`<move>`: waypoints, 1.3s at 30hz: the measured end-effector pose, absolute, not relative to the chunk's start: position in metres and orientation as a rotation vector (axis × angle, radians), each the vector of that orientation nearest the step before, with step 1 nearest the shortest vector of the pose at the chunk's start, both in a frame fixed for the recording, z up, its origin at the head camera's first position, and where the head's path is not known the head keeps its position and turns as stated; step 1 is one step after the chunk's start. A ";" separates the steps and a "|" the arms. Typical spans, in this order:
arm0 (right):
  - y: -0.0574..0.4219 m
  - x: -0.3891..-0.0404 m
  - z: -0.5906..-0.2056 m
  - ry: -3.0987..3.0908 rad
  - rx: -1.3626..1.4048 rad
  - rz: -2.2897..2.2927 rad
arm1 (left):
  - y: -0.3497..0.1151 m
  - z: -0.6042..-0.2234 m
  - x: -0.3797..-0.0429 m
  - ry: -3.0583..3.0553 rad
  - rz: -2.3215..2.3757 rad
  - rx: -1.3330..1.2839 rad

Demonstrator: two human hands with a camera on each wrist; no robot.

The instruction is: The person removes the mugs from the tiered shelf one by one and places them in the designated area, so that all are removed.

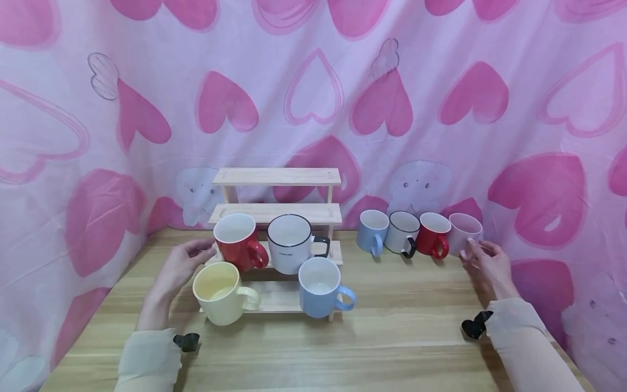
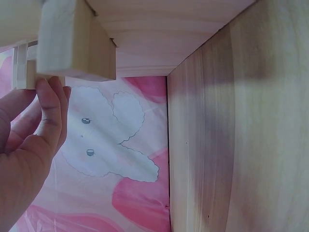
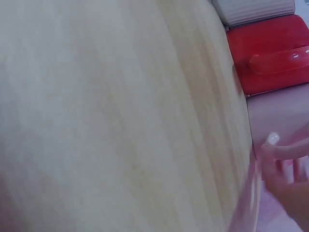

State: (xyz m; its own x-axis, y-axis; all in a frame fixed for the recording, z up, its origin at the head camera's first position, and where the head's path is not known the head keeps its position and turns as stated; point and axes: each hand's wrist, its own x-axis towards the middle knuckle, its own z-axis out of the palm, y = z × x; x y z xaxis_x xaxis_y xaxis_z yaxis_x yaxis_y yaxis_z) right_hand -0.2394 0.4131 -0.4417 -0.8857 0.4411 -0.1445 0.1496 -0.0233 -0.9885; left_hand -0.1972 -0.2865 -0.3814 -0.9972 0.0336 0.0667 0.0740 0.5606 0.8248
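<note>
My left hand is at the left side of a tiered wooden rack, thumb and fingertips pinching its edge in the left wrist view. Close beside those fingers, a red mug sits on the rack with a white black-rimmed mug. One tier lower stand a yellow mug and a blue mug, handles to the right. On the table at right, my right hand pinches the handle of a pink mug, which ends a row beside another red mug.
Also in that row are a second white black-rimmed mug and a second blue mug. A pink heart-patterned curtain hangs behind the wooden table and along both sides.
</note>
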 end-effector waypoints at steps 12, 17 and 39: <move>0.400 -0.230 -0.417 -2.230 -0.728 1.814 | -0.286 -0.379 -0.197 -2.748 -1.419 -0.091; 0.377 -0.220 -0.397 -2.201 -0.744 1.748 | -0.287 -0.379 -0.197 -2.744 -1.421 -0.095; 0.200 -0.180 -0.334 -1.718 -0.131 2.142 | -0.285 -0.376 -0.196 -2.761 -1.371 -0.115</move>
